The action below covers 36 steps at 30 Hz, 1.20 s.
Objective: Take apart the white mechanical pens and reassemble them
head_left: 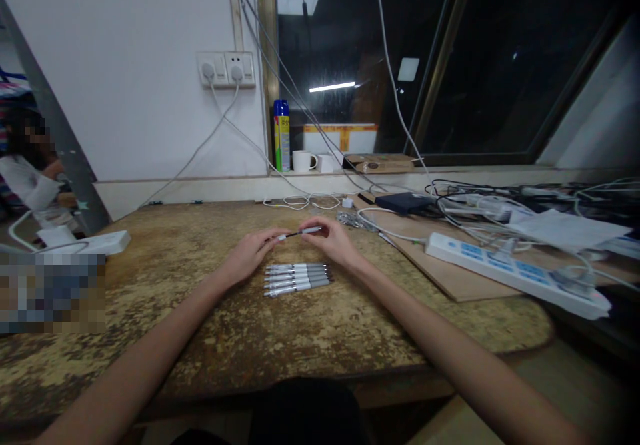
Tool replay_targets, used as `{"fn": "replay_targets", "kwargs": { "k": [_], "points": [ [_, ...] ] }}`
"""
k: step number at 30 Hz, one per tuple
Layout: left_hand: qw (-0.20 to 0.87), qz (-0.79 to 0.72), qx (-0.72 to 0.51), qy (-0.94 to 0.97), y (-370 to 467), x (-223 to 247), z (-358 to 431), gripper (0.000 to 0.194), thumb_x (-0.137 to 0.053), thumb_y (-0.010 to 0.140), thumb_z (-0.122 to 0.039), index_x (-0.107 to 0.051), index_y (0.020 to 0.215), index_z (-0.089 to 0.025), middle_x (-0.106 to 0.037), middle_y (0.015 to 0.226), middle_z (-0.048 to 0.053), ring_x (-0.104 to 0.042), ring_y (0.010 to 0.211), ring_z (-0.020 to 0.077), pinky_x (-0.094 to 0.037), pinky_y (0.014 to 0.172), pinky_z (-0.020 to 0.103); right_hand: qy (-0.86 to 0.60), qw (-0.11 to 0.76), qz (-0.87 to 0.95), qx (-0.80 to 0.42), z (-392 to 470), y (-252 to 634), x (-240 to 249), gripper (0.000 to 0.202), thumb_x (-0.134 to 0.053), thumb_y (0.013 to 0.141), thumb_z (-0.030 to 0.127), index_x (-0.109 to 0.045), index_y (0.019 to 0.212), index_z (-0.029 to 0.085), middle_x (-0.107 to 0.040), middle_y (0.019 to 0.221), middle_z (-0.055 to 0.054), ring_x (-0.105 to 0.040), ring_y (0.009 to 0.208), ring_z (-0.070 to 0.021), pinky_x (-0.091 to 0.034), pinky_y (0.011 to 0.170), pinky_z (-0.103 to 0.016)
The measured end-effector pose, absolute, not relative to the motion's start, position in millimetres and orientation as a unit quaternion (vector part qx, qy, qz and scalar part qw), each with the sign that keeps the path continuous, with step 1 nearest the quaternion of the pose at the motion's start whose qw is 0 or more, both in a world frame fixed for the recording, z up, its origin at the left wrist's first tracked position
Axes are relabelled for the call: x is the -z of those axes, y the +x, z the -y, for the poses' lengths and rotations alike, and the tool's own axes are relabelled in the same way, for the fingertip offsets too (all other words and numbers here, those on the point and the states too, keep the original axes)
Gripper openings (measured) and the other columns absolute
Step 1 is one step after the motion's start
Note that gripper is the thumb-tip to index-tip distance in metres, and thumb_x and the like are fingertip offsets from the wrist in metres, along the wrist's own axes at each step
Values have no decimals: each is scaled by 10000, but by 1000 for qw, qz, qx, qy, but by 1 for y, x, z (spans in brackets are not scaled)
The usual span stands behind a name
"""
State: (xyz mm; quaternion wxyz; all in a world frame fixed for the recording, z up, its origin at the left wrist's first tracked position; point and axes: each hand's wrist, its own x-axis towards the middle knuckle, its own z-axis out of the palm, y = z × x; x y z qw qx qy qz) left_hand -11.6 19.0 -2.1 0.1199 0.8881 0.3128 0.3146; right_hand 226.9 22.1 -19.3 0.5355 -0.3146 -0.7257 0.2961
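Both of my hands are above the table, pinching the two ends of one pen (pixel 311 230). My left hand (pixel 250 253) grips its pale left part between thumb and fingers. The light barrel on the other side is in my right hand (pixel 334 240), with the fingers curled around it. A thin dark length, which looks like the refill, shows between the two light parts. Just below my hands, several white and grey pens (pixel 296 280) lie side by side in a row on the worn wooden table (pixel 240 345).
A bundle of small clear or silvery pieces (pixel 350 219) lies beyond my right hand. To the right are a brown board (pixel 440 275), a long power strip (pixel 510 272) and tangled cables. Another person (pixel 30 178) sits at far left, near a white power strip (pixel 107 242).
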Motion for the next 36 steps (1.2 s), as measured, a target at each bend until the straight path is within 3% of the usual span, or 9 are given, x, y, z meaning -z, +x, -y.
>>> {"fn": "replay_targets", "kwargs": {
  "k": [12, 28, 36],
  "points": [
    [92, -326, -330, 881, -18, 3, -24, 329, -400, 1022, -338, -656, 1204, -238, -683, 1238, 62, -610, 1165, 222, -442, 1044, 398, -367, 545, 678, -329, -26, 233, 20, 246, -710, 762, 343, -687, 954, 189, -724, 1016, -61, -676, 899, -196, -537, 856, -350],
    [78, -336, -332, 878, -23, 2, -24, 339, -392, 1014, -320, -659, 1204, -229, -684, 1218, 64, -612, 1146, 232, -441, 1033, 390, -434, 552, 642, -310, -32, 246, 23, 184, -635, 787, 244, -760, 911, 189, -752, 942, -57, -670, 909, -209, -482, 890, -352],
    [75, -334, -322, 883, -21, 1, -23, 329, -401, 1014, -325, -661, 1194, -238, -687, 1210, 60, -617, 1140, 234, -453, 1027, 400, -435, 492, 702, -276, -32, 240, 28, 223, -623, 838, 364, -741, 828, 175, -734, 818, -53, -649, 804, -210, -479, 794, -336]
  ]
}}
